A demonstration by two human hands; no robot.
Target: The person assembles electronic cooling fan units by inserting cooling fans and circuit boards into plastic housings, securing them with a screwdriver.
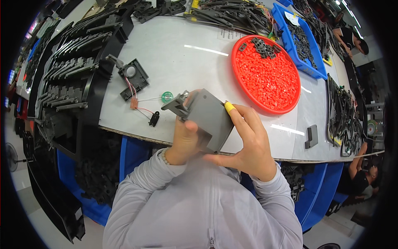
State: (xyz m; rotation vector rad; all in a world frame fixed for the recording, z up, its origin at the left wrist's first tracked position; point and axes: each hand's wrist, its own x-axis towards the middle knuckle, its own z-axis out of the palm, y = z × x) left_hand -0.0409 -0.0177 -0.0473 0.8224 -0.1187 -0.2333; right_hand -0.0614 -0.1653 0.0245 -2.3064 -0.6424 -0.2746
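Note:
Both my hands hold a boxy dark grey plastic housing [209, 118] over the table's near edge. My left hand [183, 139] grips its left side, thumb up, with part of the fingers hidden behind it. A small grey bracket-like part [177, 107] juts out at the housing's upper left, by my left fingers. My right hand [253, 143] closes on the right side, a yellow wrap on one fingertip and the thumb at the lower edge. Left of the housing lie a green round piece [167, 97], a small wired board [134, 103] and a black wired part [154, 119].
An opened grey housing [134, 79] lies at the left of the white table [186, 62]. A red round tray [234, 68] of small red pieces stands to the right, with a blue bin [319, 74] behind it. A black rack [97, 87] borders the left; a grey part [311, 137] lies at right.

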